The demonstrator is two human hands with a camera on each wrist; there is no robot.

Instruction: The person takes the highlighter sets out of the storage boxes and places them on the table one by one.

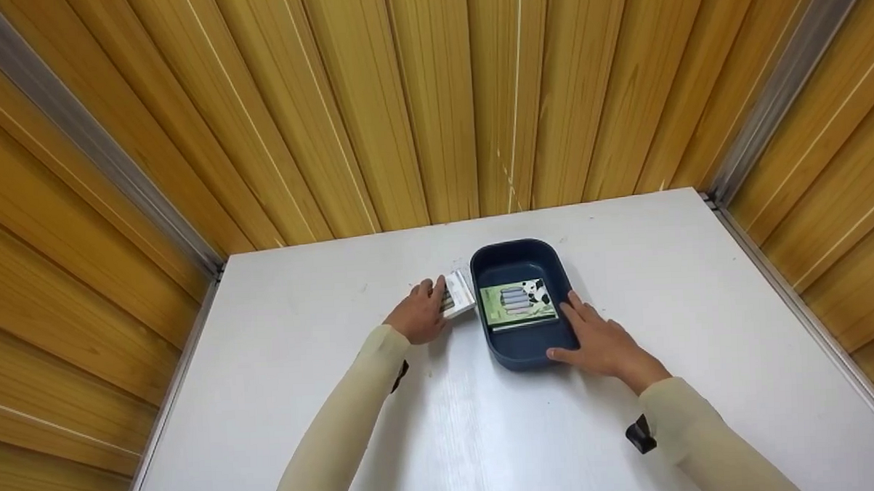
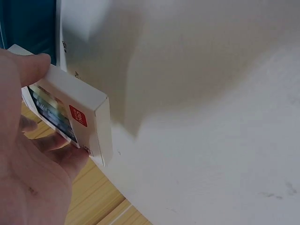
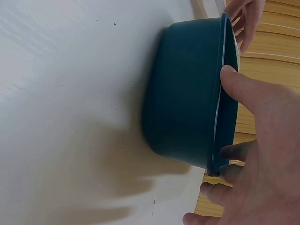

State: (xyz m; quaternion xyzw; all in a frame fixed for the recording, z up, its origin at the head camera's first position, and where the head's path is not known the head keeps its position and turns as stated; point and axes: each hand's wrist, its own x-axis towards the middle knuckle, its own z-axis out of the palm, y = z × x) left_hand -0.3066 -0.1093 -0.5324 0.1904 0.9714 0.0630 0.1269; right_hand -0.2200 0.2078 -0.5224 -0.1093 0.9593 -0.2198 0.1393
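Observation:
My left hand [image 1: 419,315] grips a small white box [image 1: 460,294] just left of a dark blue plastic bin [image 1: 524,355]. In the left wrist view the thumb lies along one narrow side of the box [image 2: 77,90] and the fingers along the other. A dark window with coloured sticks and a red label show on its face. Inside the bin lies a green box [image 1: 494,312] with a panda and a row of pastel sticks printed on it. My right hand [image 1: 608,345] rests on the bin's right rim, fingers spread and thumb near the front corner.
The bin stands on a white table [image 1: 297,396]. Yellow wood-patterned panels [image 1: 432,107] rise behind the table and at both sides, with grey metal posts [image 1: 780,88] at the corners.

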